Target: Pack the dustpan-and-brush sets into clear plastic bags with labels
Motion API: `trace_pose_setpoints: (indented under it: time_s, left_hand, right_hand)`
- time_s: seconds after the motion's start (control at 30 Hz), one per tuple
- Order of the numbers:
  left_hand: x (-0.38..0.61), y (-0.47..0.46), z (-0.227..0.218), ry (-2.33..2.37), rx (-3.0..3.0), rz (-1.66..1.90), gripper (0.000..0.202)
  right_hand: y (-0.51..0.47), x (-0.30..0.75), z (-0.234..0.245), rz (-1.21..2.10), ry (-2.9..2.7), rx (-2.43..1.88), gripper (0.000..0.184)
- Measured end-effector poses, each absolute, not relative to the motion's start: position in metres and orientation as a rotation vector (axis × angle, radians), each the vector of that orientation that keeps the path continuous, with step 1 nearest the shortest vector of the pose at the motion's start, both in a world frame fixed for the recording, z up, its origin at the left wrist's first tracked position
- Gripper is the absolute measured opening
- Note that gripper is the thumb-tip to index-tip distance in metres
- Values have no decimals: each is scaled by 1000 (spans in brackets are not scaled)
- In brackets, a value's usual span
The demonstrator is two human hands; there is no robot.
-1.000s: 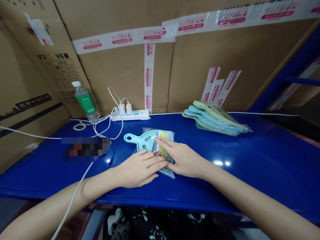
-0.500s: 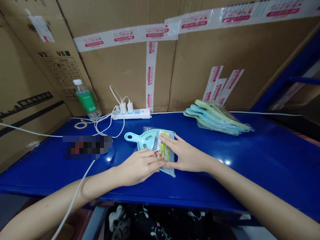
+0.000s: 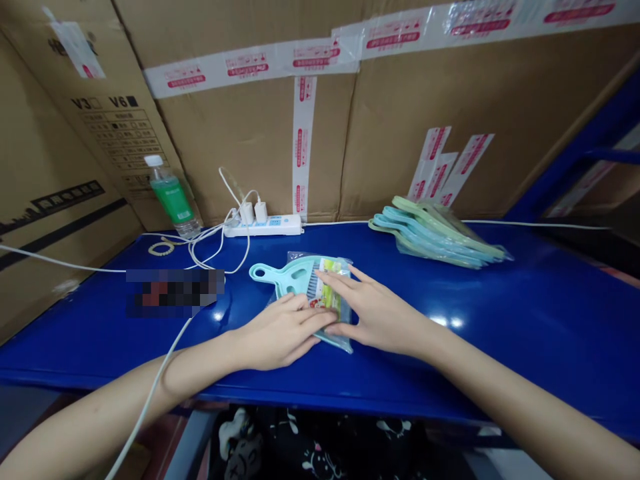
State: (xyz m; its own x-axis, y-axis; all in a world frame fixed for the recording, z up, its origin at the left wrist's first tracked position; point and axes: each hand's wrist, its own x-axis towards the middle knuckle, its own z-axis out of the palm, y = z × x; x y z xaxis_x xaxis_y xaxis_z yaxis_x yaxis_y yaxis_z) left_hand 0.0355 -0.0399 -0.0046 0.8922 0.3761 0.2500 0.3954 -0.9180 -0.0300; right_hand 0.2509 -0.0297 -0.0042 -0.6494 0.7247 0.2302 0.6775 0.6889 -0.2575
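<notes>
Partly under spread, empty right hand (image 3: pixel 377 313) and left hand (image 3: pixel 280 333), grip unclear: bagged dustpan (image 3: pixel 303 284).

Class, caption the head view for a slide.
Left hand and right hand touch a bagged dustpan on the blue table, a bagged stack lying farther back.

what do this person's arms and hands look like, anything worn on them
The left hand and right hand show no gloves or rings; the forearms have no visible sleeves or watch. A white cable crosses before the left forearm. Dark, patterned clothing shows below.
</notes>
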Motion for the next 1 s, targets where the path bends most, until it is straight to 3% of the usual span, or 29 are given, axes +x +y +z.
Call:
trace_pose_setpoints:
  time_s: [0.6, 0.83, 1.0]
  left_hand:
    - [34, -38, -7, -515, -2961, -480, 20]
    - [33, -39, -9, -499, -2931, -634, 20]
    - [34, -40, -11, -499, -2965, -744, 19]
  right_hand:
    - [-11, 254, -3, 354, -2653, -1318, 122]
    - [-9, 256, -7, 312, -2644, -1253, 117]
    - [-3, 257, -16, 180, -2541, -1255, 100]
